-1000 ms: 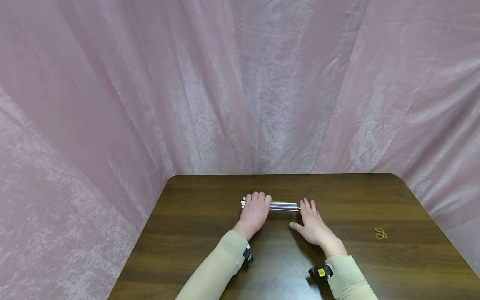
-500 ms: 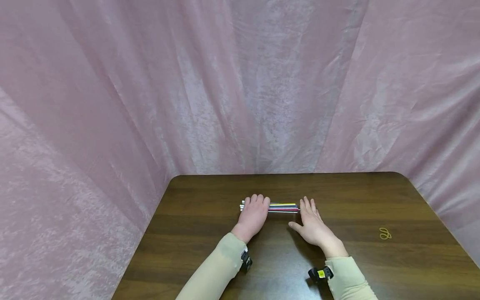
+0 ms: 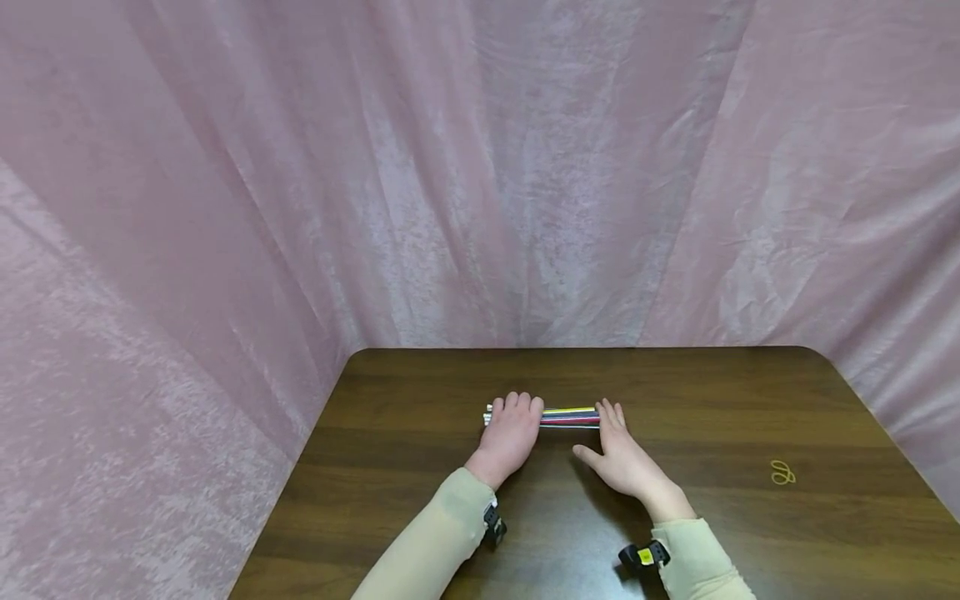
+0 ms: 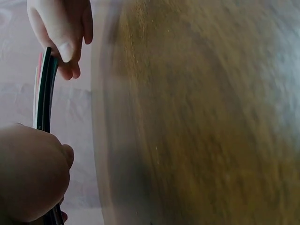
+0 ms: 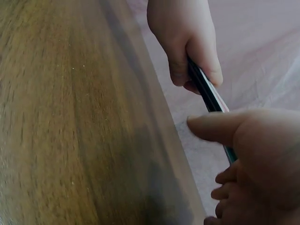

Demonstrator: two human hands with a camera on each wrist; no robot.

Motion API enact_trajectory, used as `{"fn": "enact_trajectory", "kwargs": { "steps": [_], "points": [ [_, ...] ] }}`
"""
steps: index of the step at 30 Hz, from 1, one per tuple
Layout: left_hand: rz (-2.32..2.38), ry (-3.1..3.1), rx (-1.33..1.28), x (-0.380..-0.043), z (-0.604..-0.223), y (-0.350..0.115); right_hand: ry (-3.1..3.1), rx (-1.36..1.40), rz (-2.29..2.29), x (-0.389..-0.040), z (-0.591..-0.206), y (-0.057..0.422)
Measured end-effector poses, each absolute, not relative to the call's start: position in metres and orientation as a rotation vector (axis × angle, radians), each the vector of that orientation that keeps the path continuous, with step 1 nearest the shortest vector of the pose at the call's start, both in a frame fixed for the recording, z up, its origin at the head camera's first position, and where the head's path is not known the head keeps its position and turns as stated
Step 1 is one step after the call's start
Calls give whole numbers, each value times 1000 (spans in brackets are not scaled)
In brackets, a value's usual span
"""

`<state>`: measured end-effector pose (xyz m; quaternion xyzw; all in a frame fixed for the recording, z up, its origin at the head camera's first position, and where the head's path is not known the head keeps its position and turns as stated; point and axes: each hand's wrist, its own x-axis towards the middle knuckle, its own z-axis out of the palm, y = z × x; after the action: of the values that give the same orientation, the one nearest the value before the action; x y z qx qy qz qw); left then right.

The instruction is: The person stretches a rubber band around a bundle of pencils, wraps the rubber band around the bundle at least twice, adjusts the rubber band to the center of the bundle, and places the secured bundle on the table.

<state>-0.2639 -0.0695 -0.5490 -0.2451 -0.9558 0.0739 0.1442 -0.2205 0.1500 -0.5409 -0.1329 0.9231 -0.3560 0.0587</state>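
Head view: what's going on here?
A person's left hand grips a bundle of thin coloured sticks, held crosswise in front of them. The right hand is at the bundle's other end, thumb spread and not wrapped around it. A thin yellow loop, possibly a rubber band, lies apart on the table, off to the right.

Even, fairly bright light fills the head view, leaving a pale sheen on the curtain [image 3: 510, 167] and whitish glare on the surface [image 3: 555, 542] near the bottom. A soft shadow lies beside the right grip [image 3: 626, 462]. Both wrist views are dimmer and softer: in the left, the surface is smeared, its edge bowed, with bluish glare at upper right; in the right, a blurred shadow darkens the surface.
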Motion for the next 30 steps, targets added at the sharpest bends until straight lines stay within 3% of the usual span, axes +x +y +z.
{"fn": "enact_trajectory", "kwargs": {
  "steps": [30],
  "points": [
    [224, -2749, -777, -260, -546, -74, 2929, -480, -1041, -218, -542, 138]
  ]
}}
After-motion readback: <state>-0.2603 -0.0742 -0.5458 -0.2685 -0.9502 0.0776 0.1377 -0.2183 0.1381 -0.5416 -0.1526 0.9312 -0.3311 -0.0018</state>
